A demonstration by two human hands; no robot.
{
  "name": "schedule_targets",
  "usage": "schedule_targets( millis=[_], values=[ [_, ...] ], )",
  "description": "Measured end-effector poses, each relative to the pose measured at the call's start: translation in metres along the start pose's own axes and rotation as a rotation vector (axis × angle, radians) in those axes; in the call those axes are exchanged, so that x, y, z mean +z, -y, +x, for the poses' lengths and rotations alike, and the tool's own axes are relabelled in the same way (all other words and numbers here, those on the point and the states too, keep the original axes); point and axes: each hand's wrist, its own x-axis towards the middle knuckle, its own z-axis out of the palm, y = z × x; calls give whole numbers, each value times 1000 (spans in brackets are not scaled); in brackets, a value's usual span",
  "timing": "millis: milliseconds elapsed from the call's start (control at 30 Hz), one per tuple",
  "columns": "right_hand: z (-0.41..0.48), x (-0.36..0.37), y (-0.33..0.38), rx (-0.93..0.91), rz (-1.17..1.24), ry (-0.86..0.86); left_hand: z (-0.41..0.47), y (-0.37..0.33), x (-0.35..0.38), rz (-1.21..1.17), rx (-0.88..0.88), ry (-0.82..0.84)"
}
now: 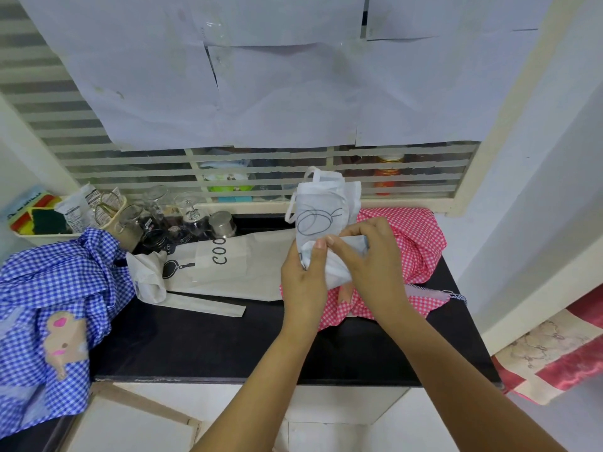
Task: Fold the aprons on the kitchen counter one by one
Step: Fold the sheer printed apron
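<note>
Fabric likely light, limp: white apron [321, 220] pinched by left hand [305, 282] and right hand [375, 265] toward right edge of counter [212, 347]; holds best at corners.

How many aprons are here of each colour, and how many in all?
Blue checked apron: 1
Pink checked apron: 1
White printed aprons: 2 (white apron lying flat, white apron held up)
Total: 4 aprons
</note>
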Motion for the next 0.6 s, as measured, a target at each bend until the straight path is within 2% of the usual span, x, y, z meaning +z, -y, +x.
schedule_targets(
  millis=[200,333,400,533,567,600],
  values=[
    [-8,-6,6,-75,60,-75,0,-2,-3,-79,-98,61],
    [-16,-7,3,-130,21,-84,10,-13,-14,-313,-308,375],
    [-18,-7,0,-168,-26,-67,10,-15,-18,-333,-363,447],
    [-16,-8,-7,-334,-238,-131,4,-11,-18,-312,-400,428],
    [-17,-7,-10,-420,-271,-127,4,-11,-18,-328,-410,414],
    [-20,-10,-13,-513,-288,-43,6,-12,-19,-350,-430,388]
  ],
)
